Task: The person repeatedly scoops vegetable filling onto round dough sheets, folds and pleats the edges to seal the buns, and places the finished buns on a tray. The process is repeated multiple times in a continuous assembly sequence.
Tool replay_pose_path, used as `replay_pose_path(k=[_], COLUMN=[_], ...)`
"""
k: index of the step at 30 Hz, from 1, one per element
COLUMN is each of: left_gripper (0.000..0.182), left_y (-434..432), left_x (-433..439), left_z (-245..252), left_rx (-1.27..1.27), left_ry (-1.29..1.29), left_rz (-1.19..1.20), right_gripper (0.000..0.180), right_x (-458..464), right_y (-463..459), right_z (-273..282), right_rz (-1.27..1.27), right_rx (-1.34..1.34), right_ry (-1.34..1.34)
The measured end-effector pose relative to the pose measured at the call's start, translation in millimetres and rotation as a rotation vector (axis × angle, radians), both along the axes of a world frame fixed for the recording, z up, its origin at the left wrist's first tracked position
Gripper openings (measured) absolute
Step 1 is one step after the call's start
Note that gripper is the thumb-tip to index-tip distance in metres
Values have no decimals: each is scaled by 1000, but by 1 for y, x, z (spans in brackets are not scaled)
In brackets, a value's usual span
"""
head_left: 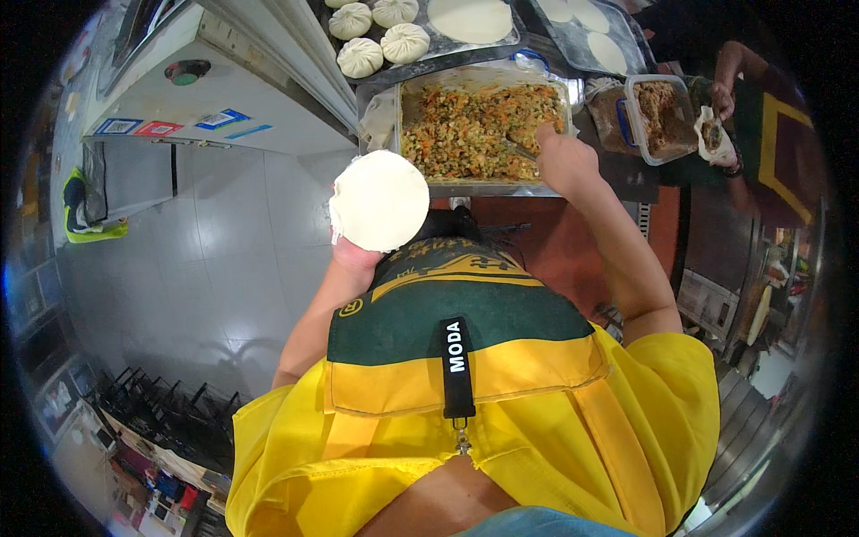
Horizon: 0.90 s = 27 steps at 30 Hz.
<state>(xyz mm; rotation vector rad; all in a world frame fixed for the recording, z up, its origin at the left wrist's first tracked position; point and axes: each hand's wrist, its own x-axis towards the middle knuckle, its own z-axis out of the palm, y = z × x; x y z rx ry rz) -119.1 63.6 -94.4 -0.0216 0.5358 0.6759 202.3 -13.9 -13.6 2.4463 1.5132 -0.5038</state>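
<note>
A round, pale dough wrapper [380, 200] rests flat on my left hand [357, 258], covering most of the palm and fingers. My right hand [569, 160] grips the handle of a metal utensil [521, 149]. The utensil's working end is sunk in chopped vegetable filling [470, 124] with orange and green bits, so its shape is hidden. That filling lies in a rectangular clear plastic tub [483, 182] in front of me. My left hand is apart from the tub, at its near left corner.
Pleated buns [405, 43] and a large dough sheet [470, 19] lie on a tray beyond the tub. Another tray [570, 54] holds dough rounds. At right, a co-worker's hands [723, 101] hold a filled wrapper [710, 133] beside a container of brown filling [658, 117]. A metal cabinet [268, 101] stands left.
</note>
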Motion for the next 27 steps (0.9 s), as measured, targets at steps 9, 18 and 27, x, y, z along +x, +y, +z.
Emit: replay_pose_path(k=[9, 18, 27], left_gripper=[59, 65, 60], left_y=[-4, -1, 3], left_x=[4, 5, 10], left_z=[15, 1, 0], left_rx=[-85, 12, -226], left_ry=[-95, -9, -361], left_rz=[-35, -34, 3], right_gripper=[27, 14, 19], right_x=[-5, 2, -32], right_y=[35, 53, 76], right_z=[-11, -7, -32], right_rz=[331, 820, 366], right_rx=[-49, -328, -456], right_ry=[-111, -128, 302])
